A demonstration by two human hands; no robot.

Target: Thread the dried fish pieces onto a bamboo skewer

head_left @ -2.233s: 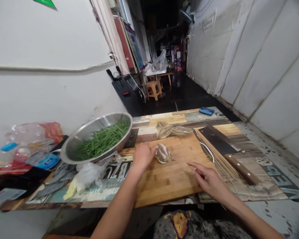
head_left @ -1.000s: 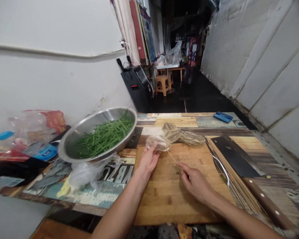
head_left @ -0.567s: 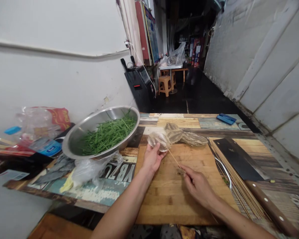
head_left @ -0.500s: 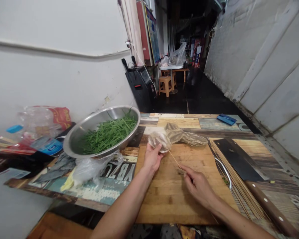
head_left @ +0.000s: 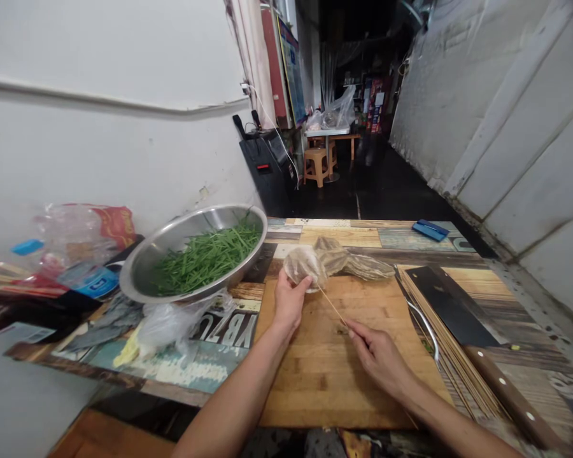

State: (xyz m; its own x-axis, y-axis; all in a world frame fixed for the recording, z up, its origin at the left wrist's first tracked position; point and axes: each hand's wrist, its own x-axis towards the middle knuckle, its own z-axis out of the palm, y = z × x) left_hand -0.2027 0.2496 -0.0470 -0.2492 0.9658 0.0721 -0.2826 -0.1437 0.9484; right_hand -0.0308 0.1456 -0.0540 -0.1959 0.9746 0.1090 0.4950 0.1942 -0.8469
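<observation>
The left hand (head_left: pixel 289 299) grips a thin, pale brown sheet (head_left: pixel 305 267) above the far-left edge of the wooden cutting board (head_left: pixel 348 381); the right hand (head_left: pixel 375 350) pinches a thin bamboo skewer (head_left: pixel 333 308), its far end at the sheet.

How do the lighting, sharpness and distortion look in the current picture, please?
Head view: dim, flat light, with the far end of the room nearly black; soft sheen on the steel bowl; faint shadow on the cutting board by the right hand; plastic packaging at left looks smeared; walls lean outward, suggesting wide-angle distortion.
</observation>
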